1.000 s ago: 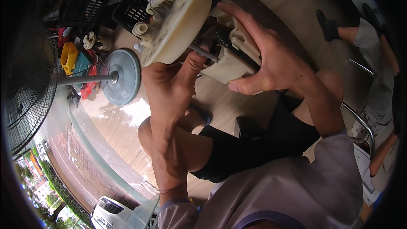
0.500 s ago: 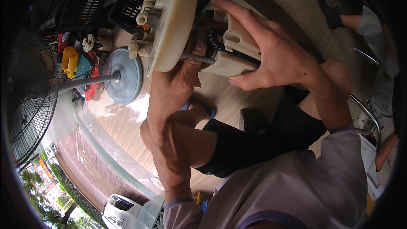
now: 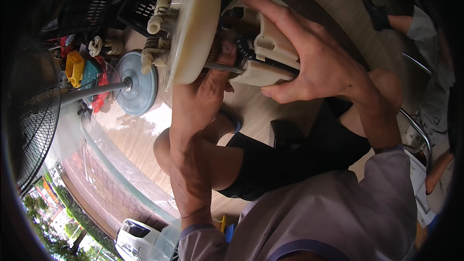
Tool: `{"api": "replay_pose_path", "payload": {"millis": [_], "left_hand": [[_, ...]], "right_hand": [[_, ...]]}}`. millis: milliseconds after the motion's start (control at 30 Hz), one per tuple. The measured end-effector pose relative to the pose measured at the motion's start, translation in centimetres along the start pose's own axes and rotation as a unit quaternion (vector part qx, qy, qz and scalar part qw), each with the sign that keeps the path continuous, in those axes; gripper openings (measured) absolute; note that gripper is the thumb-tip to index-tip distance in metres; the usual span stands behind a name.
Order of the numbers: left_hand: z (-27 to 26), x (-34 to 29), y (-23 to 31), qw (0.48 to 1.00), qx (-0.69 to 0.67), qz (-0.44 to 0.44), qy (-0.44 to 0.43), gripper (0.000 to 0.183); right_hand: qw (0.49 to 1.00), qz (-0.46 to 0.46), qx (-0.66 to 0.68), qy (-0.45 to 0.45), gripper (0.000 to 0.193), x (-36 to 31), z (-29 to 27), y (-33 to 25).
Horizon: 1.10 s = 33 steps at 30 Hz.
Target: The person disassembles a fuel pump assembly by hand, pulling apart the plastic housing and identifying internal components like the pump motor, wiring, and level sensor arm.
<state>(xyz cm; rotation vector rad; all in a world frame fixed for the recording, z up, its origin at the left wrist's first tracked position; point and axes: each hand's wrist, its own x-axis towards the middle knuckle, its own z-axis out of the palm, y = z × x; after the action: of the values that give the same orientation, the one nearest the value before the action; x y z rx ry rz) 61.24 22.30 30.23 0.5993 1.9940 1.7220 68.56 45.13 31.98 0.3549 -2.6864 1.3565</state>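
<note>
The left hand (image 3: 199, 99) grips the cream lid (image 3: 200, 34) near its lower edge, fingers mostly hidden, thumb by the metal rod (image 3: 227, 68). Just right of the lid, the right hand (image 3: 321, 60) clasps the cream case (image 3: 271, 43). 2 spouts (image 3: 154, 25) jut from the lid's left side; the fan base (image 3: 137, 94) stands farther left.

Right by me, the person has on a greyish-mauve shirt (image 3: 314, 203), its short, loose sleeves (image 3: 389, 176) and curved collar (image 3: 303, 242) edged with a darker purple-blue band (image 3: 195, 228). Below come black shorts (image 3: 285, 166) and a bit of bluish footwear (image 3: 237, 122). The hands (image 3: 321, 63) are bare.
</note>
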Motion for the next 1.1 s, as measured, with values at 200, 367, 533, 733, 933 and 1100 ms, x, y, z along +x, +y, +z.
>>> {"api": "replay_pose_path", "payload": {"millis": [200, 367, 533, 733, 933, 1100], "left_hand": [[0.8, 0.0, 0.0, 0.991, -0.047, 0.114, 0.052, 0.03], [0.9, -0.1, 0.4, 0.988, -0.078, 0.117, 0.068, 0.029], [-0.4, -0.4, -0.4, 0.996, -0.043, 0.072, 0.005, 0.048], [0.0, -0.7, 0.6, 0.996, -0.059, 0.06, 0.032, 0.048], [0.3, -0.7, 0.4, 0.99, -0.042, 0.109, 0.073, 0.038], [0.4, -0.4, 0.5, 0.993, 0.013, 0.084, 0.083, 0.034]], "right_hand": [[1.0, -0.015, 0.013, -0.011, 0.112, 0.2, 0.3, -0.3], [0.999, -0.017, 0.048, -0.009, 0.114, 0.5, 0.7, -0.2], [0.997, 0.011, 0.067, -0.026, 0.115, 0.5, 1.4, 0.0], [0.997, 0.0, 0.073, -0.032, 0.116, 0.6, 1.5, -0.1], [0.997, -0.016, 0.064, -0.026, 0.116, 0.9, 1.5, -0.2], [0.994, 0.029, 0.085, -0.054, 0.116, 1.0, 1.4, 0.2]]}}
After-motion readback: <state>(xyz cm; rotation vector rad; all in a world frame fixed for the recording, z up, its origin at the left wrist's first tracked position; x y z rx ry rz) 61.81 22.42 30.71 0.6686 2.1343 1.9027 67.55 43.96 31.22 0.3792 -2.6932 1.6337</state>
